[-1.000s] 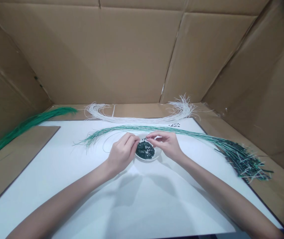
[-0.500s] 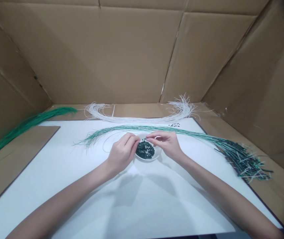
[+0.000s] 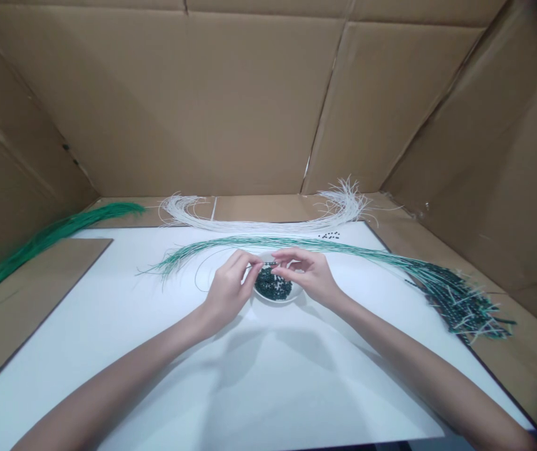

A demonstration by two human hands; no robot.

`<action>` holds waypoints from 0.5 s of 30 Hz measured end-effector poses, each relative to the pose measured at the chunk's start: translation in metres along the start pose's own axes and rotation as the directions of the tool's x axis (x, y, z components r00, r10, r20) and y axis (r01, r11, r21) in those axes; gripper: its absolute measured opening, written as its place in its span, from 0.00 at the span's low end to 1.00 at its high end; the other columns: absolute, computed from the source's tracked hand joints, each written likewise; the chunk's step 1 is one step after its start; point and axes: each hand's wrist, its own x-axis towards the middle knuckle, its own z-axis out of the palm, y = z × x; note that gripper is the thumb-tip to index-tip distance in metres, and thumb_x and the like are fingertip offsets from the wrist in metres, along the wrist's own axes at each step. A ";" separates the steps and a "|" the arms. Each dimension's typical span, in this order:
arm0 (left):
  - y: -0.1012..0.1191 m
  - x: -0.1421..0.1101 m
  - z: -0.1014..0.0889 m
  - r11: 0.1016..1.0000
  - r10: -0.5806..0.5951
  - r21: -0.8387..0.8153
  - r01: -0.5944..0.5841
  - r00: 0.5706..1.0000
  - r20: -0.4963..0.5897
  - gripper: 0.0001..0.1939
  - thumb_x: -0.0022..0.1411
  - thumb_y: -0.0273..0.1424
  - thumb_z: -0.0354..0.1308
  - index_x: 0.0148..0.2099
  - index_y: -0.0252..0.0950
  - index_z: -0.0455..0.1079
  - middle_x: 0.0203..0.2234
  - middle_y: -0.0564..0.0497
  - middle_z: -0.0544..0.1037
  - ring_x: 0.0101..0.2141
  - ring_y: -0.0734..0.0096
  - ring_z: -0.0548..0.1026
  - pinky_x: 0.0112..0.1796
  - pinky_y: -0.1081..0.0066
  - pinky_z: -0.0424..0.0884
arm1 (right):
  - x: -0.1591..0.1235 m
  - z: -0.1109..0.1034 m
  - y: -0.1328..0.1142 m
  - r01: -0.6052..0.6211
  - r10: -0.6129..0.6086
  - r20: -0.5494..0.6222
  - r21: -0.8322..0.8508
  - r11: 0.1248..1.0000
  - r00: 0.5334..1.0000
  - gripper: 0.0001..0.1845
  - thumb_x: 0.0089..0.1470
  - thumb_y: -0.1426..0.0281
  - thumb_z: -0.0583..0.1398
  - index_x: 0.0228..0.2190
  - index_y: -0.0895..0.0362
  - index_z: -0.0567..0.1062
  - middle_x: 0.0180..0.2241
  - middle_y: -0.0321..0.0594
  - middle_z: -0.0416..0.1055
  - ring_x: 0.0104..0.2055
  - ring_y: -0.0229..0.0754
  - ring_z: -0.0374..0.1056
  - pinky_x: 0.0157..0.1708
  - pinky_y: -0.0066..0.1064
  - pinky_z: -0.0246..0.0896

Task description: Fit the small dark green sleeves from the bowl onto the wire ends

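My left hand pinches a thin strand strung with small dark beads over a white bowl. The strand's loose tail curves out to the left of that hand. From the other side, my right hand has thumb and forefinger closed at the strand's beaded end, its other fingers curled. Below the fingertips, the shallow white bowl holds a heap of dark green beads.
Behind the bowl lies a bundle of green strands, its beaded ends piled at right. White strands curve farther back. Several loose beads sit near them. Another green bundle is at left. Cardboard walls surround the white board.
My right thumb and forefinger have shifted left along the strand, and the fingers of both hands have spread a little. A bit more of the beaded strand shows between them.
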 end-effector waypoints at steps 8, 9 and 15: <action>-0.001 0.002 -0.002 0.999 -0.047 -0.013 0.047 0.999 -0.019 0.05 0.60 0.29 0.48 0.34 0.36 0.64 0.27 0.53 0.69 0.25 0.78 0.63 0.28 0.76 0.60 | 0.001 -0.001 0.000 -0.052 0.051 -0.039 -0.019 0.998 0.998 0.10 0.43 0.65 0.60 0.25 0.60 0.74 0.26 0.41 0.71 0.27 0.37 0.66 0.22 0.26 0.63; -0.001 0.002 -0.001 0.999 -0.043 -0.011 0.043 0.999 -0.019 0.05 0.60 0.29 0.48 0.34 0.36 0.64 0.28 0.53 0.69 0.25 0.78 0.63 0.28 0.76 0.60 | 0.001 -0.001 0.000 -0.041 0.039 -0.042 -0.041 0.998 0.998 0.09 0.43 0.66 0.60 0.25 0.60 0.74 0.26 0.41 0.71 0.27 0.37 0.66 0.22 0.26 0.63; -0.003 0.002 -0.001 1.000 -0.004 0.009 0.004 1.000 -0.012 0.05 0.60 0.28 0.47 0.35 0.36 0.64 0.29 0.52 0.69 0.29 0.76 0.66 0.32 0.75 0.62 | 0.001 -0.002 -0.002 0.029 -0.035 -0.029 -0.183 0.983 0.999 0.06 0.44 0.69 0.58 0.25 0.59 0.74 0.26 0.39 0.72 0.28 0.37 0.66 0.25 0.26 0.63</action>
